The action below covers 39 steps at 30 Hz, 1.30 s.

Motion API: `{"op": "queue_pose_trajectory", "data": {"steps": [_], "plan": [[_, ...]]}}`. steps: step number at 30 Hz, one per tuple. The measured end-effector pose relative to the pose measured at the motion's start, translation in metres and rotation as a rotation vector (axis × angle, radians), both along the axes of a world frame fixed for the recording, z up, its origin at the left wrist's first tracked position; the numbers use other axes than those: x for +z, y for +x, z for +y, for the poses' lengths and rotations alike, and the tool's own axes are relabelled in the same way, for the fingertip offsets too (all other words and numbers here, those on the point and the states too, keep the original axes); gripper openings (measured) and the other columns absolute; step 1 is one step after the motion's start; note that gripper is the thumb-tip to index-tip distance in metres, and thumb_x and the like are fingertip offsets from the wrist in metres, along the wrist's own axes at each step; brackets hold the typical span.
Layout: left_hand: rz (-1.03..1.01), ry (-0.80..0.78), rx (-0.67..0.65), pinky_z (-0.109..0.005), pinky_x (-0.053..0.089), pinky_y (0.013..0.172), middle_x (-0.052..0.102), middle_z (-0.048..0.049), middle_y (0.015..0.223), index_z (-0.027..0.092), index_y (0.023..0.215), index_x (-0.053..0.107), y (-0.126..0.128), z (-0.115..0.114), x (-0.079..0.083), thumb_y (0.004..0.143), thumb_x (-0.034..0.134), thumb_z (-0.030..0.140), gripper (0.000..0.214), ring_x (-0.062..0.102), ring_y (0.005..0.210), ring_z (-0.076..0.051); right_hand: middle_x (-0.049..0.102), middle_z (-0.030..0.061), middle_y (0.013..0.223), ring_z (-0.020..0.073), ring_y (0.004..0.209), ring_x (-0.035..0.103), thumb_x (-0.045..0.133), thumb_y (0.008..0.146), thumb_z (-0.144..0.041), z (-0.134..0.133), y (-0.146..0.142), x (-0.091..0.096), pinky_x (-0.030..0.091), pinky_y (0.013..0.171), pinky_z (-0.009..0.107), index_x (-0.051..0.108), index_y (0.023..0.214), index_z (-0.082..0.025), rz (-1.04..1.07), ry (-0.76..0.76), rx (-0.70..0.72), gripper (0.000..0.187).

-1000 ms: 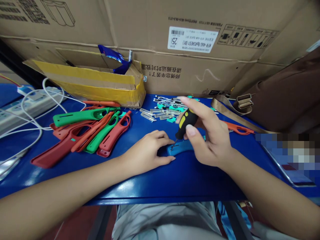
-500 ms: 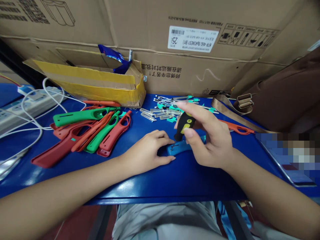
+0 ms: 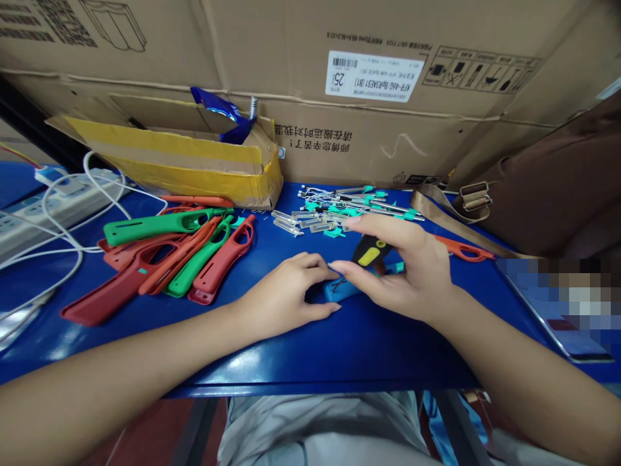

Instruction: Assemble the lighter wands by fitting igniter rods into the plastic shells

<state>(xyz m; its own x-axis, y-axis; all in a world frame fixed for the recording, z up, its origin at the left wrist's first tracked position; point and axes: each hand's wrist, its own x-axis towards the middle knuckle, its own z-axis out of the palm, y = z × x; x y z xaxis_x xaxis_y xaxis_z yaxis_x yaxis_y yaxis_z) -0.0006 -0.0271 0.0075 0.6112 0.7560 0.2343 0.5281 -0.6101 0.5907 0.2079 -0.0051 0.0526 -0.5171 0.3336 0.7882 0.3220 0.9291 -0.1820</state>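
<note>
A blue lighter casing [image 3: 350, 288] lies flat near the table's front edge. My left hand [image 3: 286, 294] pinches its left end between thumb and fingers. In my right hand [image 3: 417, 278] is a screwdriver with a black and yellow handle [image 3: 370, 254]. The handle leans to the right, and its thin shaft reaches down to the casing's left end. My right fingers partly cover the casing's other end. Whether the tip sits in a screw is too small to tell. Beyond my hands lie clear plastic lighter tanks [image 3: 323, 225] and metal rods with wires and teal parts [image 3: 361, 206].
Red, orange and green lighter casings [image 3: 189, 259] are heaped at the left. Behind them stands a taped cardboard box [image 3: 194, 155]. A power strip [image 3: 43, 210] with white cables is far left. An orange casing [image 3: 466, 250], a brown strap [image 3: 441, 210] and a phone-like device [image 3: 548, 317] lie right.
The screwdriver handle has tipped lower and to the right. My right thumb has stretched out leftward, near my left fingers. My left hand and the casing have stayed in place.
</note>
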Motion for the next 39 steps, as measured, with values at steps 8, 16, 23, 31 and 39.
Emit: {"op": "queue_pose_trajectory", "data": {"steps": [8, 16, 23, 31, 39], "plan": [[-0.011, -0.001, 0.0, -0.038, 0.053, 0.094, 0.068, -0.0074, 0.109, 0.018, 0.115, 0.071, 0.0002, 0.0, -0.0004, 0.087, 0.076, 0.033, 0.032, 0.064, 0.103, -0.024, 0.064, 0.0041, 0.143, 0.0258, 0.113, 0.071, 0.061, 0.098, -0.027, -0.0008, 0.0017, 0.0033, 0.066, 0.087, 0.038, 0.043, 0.153, -0.033, 0.01, -0.085, 0.018, 0.058], [0.004, -0.009, 0.004, -0.04, 0.053, 0.097, 0.068, -0.008, 0.114, 0.019, 0.118, 0.071, -0.0003, -0.0003, -0.0006, 0.087, 0.076, 0.034, 0.034, 0.064, 0.107, -0.025, 0.068, 0.0068, 0.136, 0.0228, 0.097, 0.075, 0.043, 0.104, -0.026, -0.0039, 0.0034, 0.0025, 0.066, 0.08, 0.041, 0.04, 0.155, -0.029, 0.003, -0.194, 0.015, 0.051], [0.006, 0.008, -0.001, -0.041, 0.053, 0.095, 0.068, -0.0091, 0.11, 0.015, 0.12, 0.071, -0.0006, 0.0002, -0.0015, 0.087, 0.076, 0.033, 0.038, 0.064, 0.104, -0.026, 0.075, 0.0051, 0.117, 0.0244, 0.097, 0.074, 0.066, 0.094, -0.027, -0.0003, 0.002, 0.005, 0.065, 0.083, 0.039, 0.057, 0.14, -0.03, 0.074, -0.041, -0.051, 0.047], [0.021, -0.003, -0.001, -0.041, 0.053, 0.096, 0.067, -0.0091, 0.11, 0.014, 0.123, 0.07, -0.0004, -0.0004, -0.0001, 0.088, 0.075, 0.034, 0.04, 0.063, 0.104, -0.025, 0.073, 0.0048, 0.122, 0.0227, 0.098, 0.073, 0.066, 0.093, -0.023, 0.0014, 0.005, 0.0071, 0.064, 0.081, 0.035, 0.059, 0.137, -0.03, 0.051, -0.083, -0.053, 0.045], [0.021, -0.005, -0.003, -0.039, 0.052, 0.097, 0.067, -0.0082, 0.112, 0.017, 0.121, 0.07, -0.0009, -0.0015, -0.0001, 0.09, 0.074, 0.035, 0.036, 0.062, 0.105, -0.024, 0.068, 0.0087, 0.132, 0.0222, 0.11, 0.07, 0.044, 0.1, -0.013, -0.0009, 0.0044, 0.0081, 0.061, 0.09, 0.038, 0.049, 0.147, -0.023, -0.001, -0.135, 0.047, 0.048]]}}
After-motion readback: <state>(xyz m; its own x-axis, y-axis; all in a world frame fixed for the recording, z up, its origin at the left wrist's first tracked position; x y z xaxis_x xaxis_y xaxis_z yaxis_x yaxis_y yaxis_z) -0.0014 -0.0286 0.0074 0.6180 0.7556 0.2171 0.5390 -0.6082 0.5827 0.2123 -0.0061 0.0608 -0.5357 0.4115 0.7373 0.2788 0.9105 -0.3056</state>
